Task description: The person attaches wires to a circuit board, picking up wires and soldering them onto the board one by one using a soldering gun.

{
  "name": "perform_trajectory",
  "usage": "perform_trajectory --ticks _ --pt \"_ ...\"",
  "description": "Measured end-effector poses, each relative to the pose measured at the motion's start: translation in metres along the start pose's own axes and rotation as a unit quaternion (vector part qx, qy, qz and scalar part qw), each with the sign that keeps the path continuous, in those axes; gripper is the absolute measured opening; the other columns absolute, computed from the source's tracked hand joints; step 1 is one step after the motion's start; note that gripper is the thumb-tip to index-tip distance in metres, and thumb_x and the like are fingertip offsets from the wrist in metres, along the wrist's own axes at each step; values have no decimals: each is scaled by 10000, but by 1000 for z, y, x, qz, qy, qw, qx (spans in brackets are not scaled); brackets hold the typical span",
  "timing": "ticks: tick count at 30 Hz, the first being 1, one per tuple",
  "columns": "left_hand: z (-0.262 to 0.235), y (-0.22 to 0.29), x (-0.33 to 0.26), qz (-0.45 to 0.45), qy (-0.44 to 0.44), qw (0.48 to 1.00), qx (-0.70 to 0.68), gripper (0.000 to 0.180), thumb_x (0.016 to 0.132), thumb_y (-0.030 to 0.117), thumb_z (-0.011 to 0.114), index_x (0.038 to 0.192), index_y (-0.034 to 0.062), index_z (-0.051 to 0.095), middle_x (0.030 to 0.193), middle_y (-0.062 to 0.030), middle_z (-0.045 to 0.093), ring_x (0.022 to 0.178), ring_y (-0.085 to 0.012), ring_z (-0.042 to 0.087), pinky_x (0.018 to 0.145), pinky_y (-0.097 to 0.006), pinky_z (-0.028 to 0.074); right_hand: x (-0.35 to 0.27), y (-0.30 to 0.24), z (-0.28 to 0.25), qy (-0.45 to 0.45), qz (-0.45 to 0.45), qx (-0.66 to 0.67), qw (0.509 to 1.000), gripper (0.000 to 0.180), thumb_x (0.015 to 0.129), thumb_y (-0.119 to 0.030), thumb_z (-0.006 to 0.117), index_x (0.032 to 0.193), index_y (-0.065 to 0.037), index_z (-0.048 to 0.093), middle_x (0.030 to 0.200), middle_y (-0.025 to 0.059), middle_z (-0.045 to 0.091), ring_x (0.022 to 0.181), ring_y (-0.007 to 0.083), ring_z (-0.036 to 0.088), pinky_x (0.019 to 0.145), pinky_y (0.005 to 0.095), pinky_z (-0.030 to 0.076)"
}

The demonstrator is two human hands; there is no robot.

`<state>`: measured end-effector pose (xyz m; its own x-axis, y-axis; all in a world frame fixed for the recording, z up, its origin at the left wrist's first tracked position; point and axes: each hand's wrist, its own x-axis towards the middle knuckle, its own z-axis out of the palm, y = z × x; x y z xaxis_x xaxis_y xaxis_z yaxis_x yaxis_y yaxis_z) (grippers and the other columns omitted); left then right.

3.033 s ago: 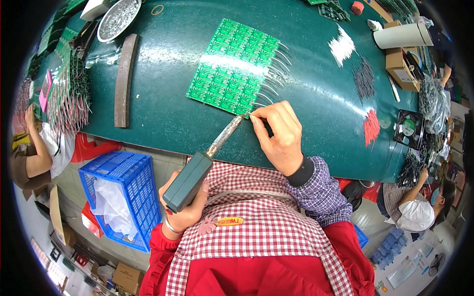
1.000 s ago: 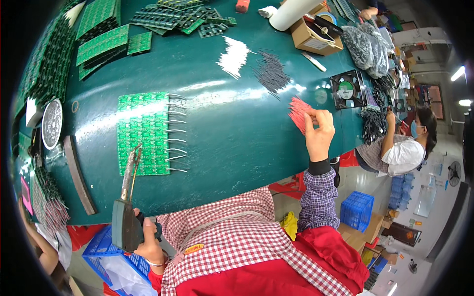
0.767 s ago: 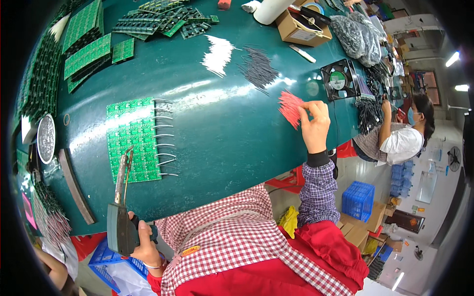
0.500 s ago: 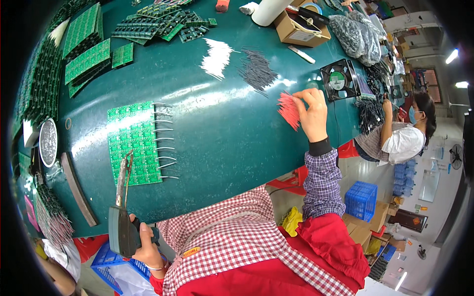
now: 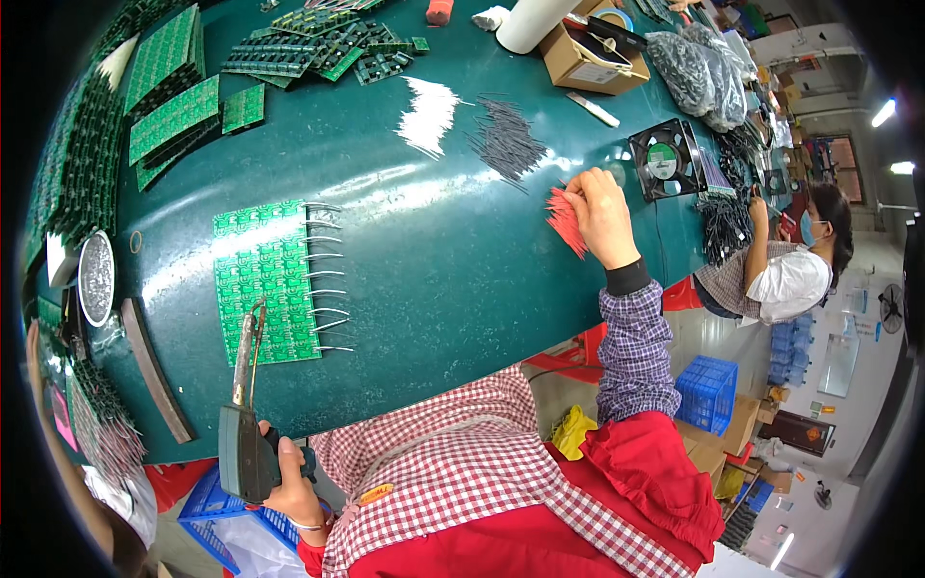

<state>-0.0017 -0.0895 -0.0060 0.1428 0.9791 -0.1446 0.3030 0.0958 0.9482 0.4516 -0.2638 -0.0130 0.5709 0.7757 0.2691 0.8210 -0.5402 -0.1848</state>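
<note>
My left hand [image 5: 292,489] is wrapped round the handle of a soldering gun [image 5: 241,448], near the table's front edge. Its long tip reaches up over a green circuit board panel [image 5: 265,275], though I cannot tell if it touches. Several short white wires [image 5: 329,274] stick out in a row from the panel's right edge. On the right, my right hand [image 5: 605,217] pinches at a small pile of red wires [image 5: 564,223], thumb and fingers closed at its upper end. How many wires are caught is hidden. Beyond lie piles of white wires [image 5: 427,116] and black wires [image 5: 505,140].
Stacked green boards [image 5: 173,120] fill the far left, beside more dark boards [image 5: 308,48]. A round tin [image 5: 96,277] and a curved strip [image 5: 154,371] lie left of the panel. At right stand a black fan [image 5: 663,162] and a cardboard box [image 5: 588,67]. A co-worker [image 5: 795,255] sits beyond.
The fingers of my right hand have closed down from an arched pinch onto the red wires. My left hand and the soldering gun stay almost where they were over the panel.
</note>
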Motion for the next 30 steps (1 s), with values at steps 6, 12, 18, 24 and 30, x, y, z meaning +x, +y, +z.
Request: perform_trajectory --ticks 6,12,18,24,30 --pt "2 3 1 -5 2 1000 -22 295 894 -4 636 1179 -74 599 798 -63 582 619 -99 477 558 -245 381 -5 -3 2 56 -11 25 998 80 858 15 642 897 -19 582 879 99 595 829 303 554 741 401 446" --pt "-4 -4 1 -3 -9 1000 -18 301 886 -9 645 1177 -73 602 869 -82 625 614 -94 479 544 -242 380 -11 -6 1 90 9 76 993 77 858 21 651 914 -3 605 877 106 616 857 285 595 750 382 474" --pt "-3 -3 0 11 -6 1000 -23 302 885 -11 644 1176 -79 604 966 -104 643 618 -102 491 543 -251 392 -14 -9 -5 95 -6 32 995 67 856 18 644 910 -8 613 876 110 606 844 295 584 744 382 474" --pt "-1 1 0 0 12 998 -59 313 868 -25 653 1174 -67 606 995 -112 655 607 -102 493 541 -256 398 -12 -22 -20 54 13 -1 998 84 836 -8 649 894 -46 601 864 110 581 849 322 584 728 419 468" --pt "-11 -14 3 62 -12 998 6 340 846 -38 664 1183 -48 618 999 -105 656 621 -93 524 548 -243 422 9 -66 -50 -36 -35 3 999 93 808 9 667 888 -27 636 833 126 574 786 320 593 681 412 479"
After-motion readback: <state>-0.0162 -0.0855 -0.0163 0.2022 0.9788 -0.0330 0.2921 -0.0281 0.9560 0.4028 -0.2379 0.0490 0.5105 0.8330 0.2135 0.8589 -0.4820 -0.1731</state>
